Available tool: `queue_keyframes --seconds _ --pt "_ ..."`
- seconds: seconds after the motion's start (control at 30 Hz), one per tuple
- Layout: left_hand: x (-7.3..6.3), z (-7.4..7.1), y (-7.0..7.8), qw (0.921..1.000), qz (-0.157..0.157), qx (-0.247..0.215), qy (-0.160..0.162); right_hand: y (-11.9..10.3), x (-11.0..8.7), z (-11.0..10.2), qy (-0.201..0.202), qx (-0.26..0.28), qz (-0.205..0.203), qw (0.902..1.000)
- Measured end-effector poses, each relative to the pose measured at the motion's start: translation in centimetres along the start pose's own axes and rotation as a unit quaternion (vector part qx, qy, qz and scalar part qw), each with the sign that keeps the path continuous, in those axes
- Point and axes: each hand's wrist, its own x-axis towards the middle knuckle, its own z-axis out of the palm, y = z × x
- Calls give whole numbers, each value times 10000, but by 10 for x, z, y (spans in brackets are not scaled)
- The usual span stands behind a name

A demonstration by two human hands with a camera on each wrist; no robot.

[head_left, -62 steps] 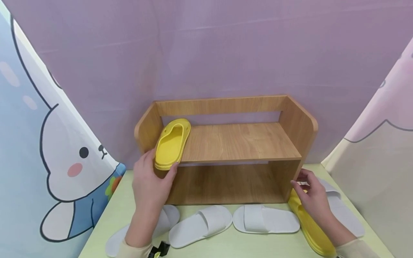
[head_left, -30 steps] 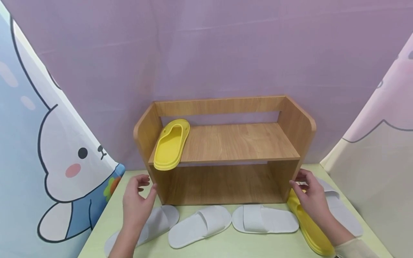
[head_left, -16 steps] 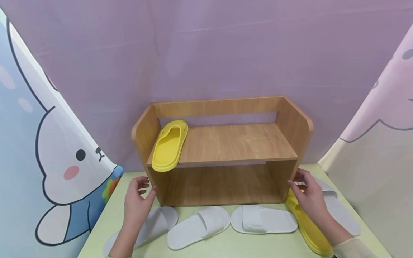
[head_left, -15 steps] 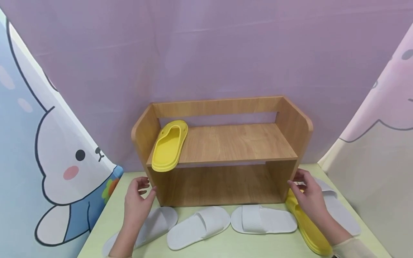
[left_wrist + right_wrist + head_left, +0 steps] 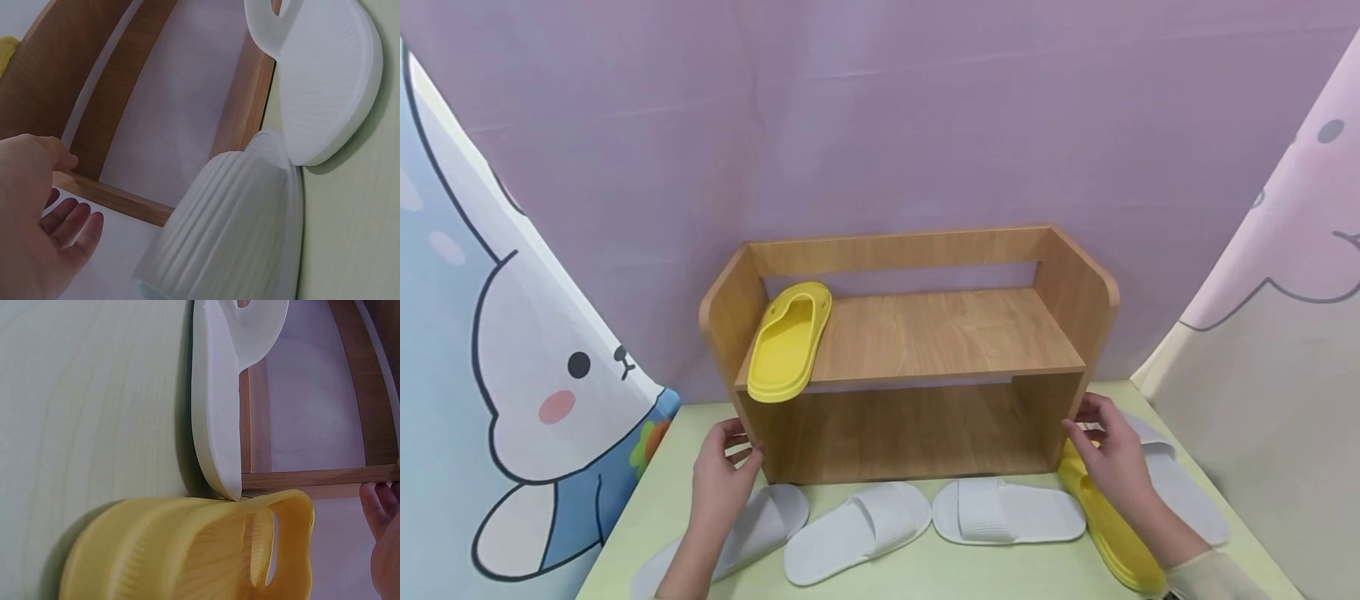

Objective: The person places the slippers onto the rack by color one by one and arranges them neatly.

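Wooden shelf (image 5: 947, 329): centre; I'd steady it with even two-sided pressure;
White slippers (image 5: 898, 515): four to eight o'clock; best not bumped;
Upper yellow slipper (image 5: 782, 354): top deck, nine o'clock;
Lower yellow slipper (image 5: 1126, 546): half-past four;
My left hand (image 5: 718, 483): eight o'clock; thumb and fingers pinching shelf's side;
My right hand (image 5: 1112, 454): four o'clock; likewise

No readable text or numbers in view.
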Motion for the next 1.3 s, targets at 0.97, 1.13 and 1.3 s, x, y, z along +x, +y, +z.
queue_keyframes --seconds 0.97,1.13,1.3 --pt "-4 7 -10 9992 67 -146 378 -1 -1 -2 -44 -24 44 10000" --pt "-5 9 -15 9978 132 -36 655 0 0 -1 -42 -7 37 10000" --pt "-6 10 -15 9978 79 8 664 1 0 0 -6 37 -22 10000"
